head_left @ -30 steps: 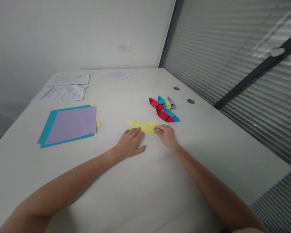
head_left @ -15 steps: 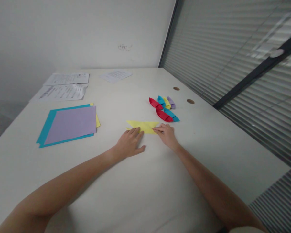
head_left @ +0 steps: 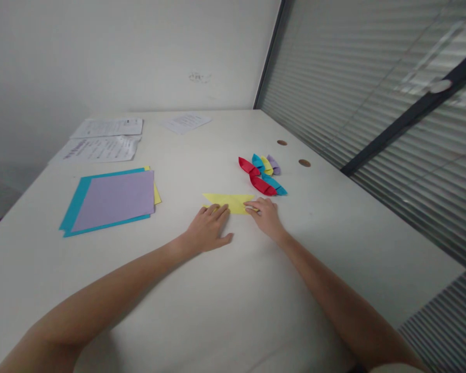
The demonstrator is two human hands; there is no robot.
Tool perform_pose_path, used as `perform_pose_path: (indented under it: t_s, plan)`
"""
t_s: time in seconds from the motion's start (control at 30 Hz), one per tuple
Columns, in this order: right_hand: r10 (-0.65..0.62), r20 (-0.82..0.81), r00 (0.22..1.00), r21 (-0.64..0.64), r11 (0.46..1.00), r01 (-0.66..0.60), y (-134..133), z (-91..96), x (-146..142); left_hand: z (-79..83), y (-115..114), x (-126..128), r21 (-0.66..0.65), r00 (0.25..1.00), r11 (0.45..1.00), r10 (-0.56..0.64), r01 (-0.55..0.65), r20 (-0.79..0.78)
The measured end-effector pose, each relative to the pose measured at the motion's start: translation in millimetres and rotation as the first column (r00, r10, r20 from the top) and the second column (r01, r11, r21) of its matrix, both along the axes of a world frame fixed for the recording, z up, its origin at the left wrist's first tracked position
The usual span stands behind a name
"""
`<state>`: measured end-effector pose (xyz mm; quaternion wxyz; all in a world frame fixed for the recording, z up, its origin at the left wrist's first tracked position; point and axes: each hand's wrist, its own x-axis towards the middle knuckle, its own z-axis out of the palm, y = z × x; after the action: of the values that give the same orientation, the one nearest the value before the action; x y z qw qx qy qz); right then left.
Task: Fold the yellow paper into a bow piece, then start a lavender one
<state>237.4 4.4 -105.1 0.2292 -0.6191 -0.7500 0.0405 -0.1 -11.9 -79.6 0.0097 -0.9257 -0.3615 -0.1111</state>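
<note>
A folded strip of yellow paper (head_left: 235, 202) lies flat on the white table, with pointed ends. My left hand (head_left: 208, 226) rests on its left part, fingers stretched out flat and thumb spread away. At the strip's right end my right hand (head_left: 267, 215) pinches the paper between thumb and fingertips, partly hiding that end. Just beyond are several small folded paper pieces: red ones (head_left: 262, 185), blue ones (head_left: 274, 184), a yellow one (head_left: 266, 166) and a purple one (head_left: 274, 165).
To the left lies a stack of paper sheets, a purple sheet (head_left: 116, 201) on top of blue (head_left: 76, 204) and yellow (head_left: 157, 194) ones. Printed papers (head_left: 101, 148) lie at the back left, another printed sheet (head_left: 186, 123) at the back. Blinds (head_left: 353, 93) line the right side.
The fingers of my right hand have shifted slightly at the strip's right end, the thumb now bent more. My left hand stays in place.
</note>
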Motion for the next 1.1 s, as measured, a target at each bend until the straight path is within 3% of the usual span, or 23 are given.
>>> perform_pose_path:
  t_s: [0.17,0.47,0.6,0.73,0.83,0.93,1.1]
  plan:
    - [0.067,-0.048,0.997,0.033,0.997,-0.066,-1.1,0.3,-0.9,-1.4,1.2,0.7,0.003,1.000,1.000,-0.009,0.009,0.007]
    - [0.042,-0.127,0.991,-0.017,0.999,-0.044,3.3,-2.6,-1.9,-5.6,2.5,-0.1,-0.005,0.999,0.999,-0.041,0.041,0.023]
    - [0.000,-0.046,0.999,0.019,1.000,0.001,-1.5,1.8,-5.4,-4.1,1.9,0.8,-0.006,0.999,0.999,-0.033,0.033,0.037]
    - [-0.039,0.053,0.998,0.153,0.988,0.031,-10.9,11.2,-11.0,-2.3,2.9,1.6,0.012,0.998,0.999,-0.034,0.033,0.044]
    - [0.084,0.096,0.992,0.204,0.974,-0.102,-18.2,15.5,-15.1,-2.9,4.0,1.4,0.015,0.998,0.999,-0.049,0.049,0.034]
    - [0.252,0.168,0.953,0.170,0.945,-0.280,-22.9,14.4,-14.5,-5.3,4.5,0.4,0.019,0.998,0.998,-0.057,0.056,0.037]
    - [0.215,0.153,0.965,0.149,0.960,-0.238,-23.4,10.4,-1.5,-10.0,5.1,-2.2,0.033,0.997,0.999,-0.043,0.041,0.062]
